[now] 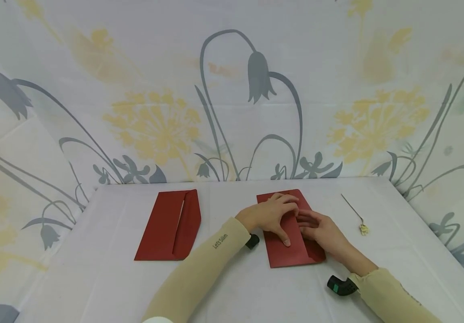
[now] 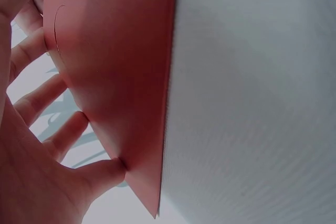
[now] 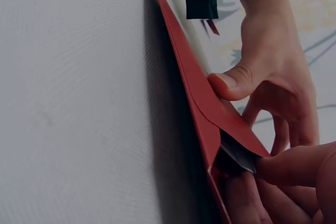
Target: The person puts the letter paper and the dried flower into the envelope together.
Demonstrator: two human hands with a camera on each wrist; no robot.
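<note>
A red envelope [image 1: 282, 255] lies on the white table, its flap side to the right. My left hand [image 1: 270, 216] rests on its upper face with fingers spread; the thumb and fingertips press the paper, as the left wrist view also shows. At the envelope's right-hand opening is my right hand [image 1: 323, 233]. In the right wrist view its thumb [image 3: 294, 167] pinches the lifted opening edge, while fingers reach under it. A dark surface [image 3: 236, 153] shows inside the opening; I cannot tell whether it is the lining or something inserted.
A second red envelope [image 1: 157, 229] lies to the left, flap open to the right. On the far right is a small yellow flower [image 1: 363, 229] on a thin stem. Black wrist devices [image 1: 341, 286] hang under both forearms. A flower-patterned cloth [image 1: 232, 112] rises behind the table.
</note>
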